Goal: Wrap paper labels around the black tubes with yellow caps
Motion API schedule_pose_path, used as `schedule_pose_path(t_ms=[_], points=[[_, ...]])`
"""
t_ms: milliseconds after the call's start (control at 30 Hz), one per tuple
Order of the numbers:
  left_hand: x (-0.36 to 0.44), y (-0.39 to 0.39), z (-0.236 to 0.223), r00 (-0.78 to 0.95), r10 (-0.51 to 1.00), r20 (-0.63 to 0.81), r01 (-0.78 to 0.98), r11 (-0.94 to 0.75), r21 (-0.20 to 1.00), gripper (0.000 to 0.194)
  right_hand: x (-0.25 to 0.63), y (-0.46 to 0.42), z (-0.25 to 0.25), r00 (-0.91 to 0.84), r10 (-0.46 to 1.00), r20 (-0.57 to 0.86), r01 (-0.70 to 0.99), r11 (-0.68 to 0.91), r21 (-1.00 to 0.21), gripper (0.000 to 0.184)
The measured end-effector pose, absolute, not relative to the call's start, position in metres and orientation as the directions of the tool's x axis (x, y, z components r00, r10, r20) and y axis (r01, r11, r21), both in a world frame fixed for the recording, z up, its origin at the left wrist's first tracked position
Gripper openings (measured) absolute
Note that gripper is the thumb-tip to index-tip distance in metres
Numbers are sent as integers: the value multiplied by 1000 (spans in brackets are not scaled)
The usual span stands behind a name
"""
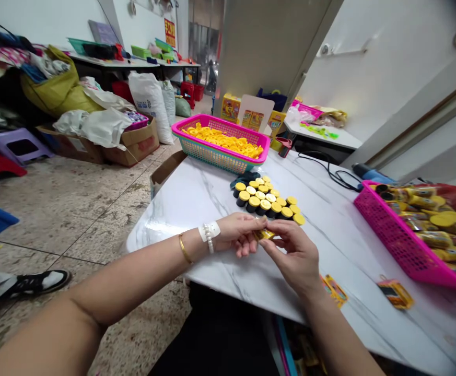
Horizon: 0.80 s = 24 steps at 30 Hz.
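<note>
Over the marble-patterned table [212, 284], my left hand [238, 232] and my right hand [290, 245] meet, both with fingers closed on a small shiny yellow item [266, 234]. Fingers cover much of it, so its exact kind does not show. Just beyond my hands, several short black cylinders with yellow lids [265, 204] stand grouped in rows. A small printed yellow-orange box [334, 290] lies partly hidden behind my right forearm. Farther right lies another small printed box with a loop [395, 292].
A pink basket [398, 237] of yellow-wrapped pieces stands at the right. Toward the back, a pink basket nested in a teal one [220, 156] holds yellow plastic parts. Behind it stand yellow printed boxes [231, 107]. A black cable [329, 169] crosses the table. At left, a person's shoe [42, 282] shows.
</note>
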<state>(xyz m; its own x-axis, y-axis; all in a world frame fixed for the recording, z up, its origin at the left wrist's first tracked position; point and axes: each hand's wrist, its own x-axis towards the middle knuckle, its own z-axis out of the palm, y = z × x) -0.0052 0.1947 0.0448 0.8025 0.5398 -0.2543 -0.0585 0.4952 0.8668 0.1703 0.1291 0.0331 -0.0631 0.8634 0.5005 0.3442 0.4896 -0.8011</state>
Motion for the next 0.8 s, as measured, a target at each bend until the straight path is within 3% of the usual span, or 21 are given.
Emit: schedule_pose_path(t_ms=[200,333,467,533,600,700,800], points=[[-9,188,57,731,598,-329,88,395,914,34,157,99,42,12,870,492,397,448,-801,18],[-9,194,59,652,696,-301,106,309,945,32,186,43,53,66,927,369,450,303,-840,17],[-5,197,56,651,722,-234,164,168,972,32,233,-32,61,8,983,183,683,128,-719,18],[-2,194,55,579,807,-115,221,-20,975,29,260,-60,52,9,994,107,773,61,-632,17],[0,191,54,459,880,121,289,-276,916,23,283,-78,33,-7,986,164,856,90,-508,16],[2,189,52,387,813,435,376,-570,731,15,303,-85,5,-94,949,300,947,178,-267,18],[3,188,51,430,754,496,380,-650,658,13,302,-71,2,-127,890,438,951,235,-201,20]])
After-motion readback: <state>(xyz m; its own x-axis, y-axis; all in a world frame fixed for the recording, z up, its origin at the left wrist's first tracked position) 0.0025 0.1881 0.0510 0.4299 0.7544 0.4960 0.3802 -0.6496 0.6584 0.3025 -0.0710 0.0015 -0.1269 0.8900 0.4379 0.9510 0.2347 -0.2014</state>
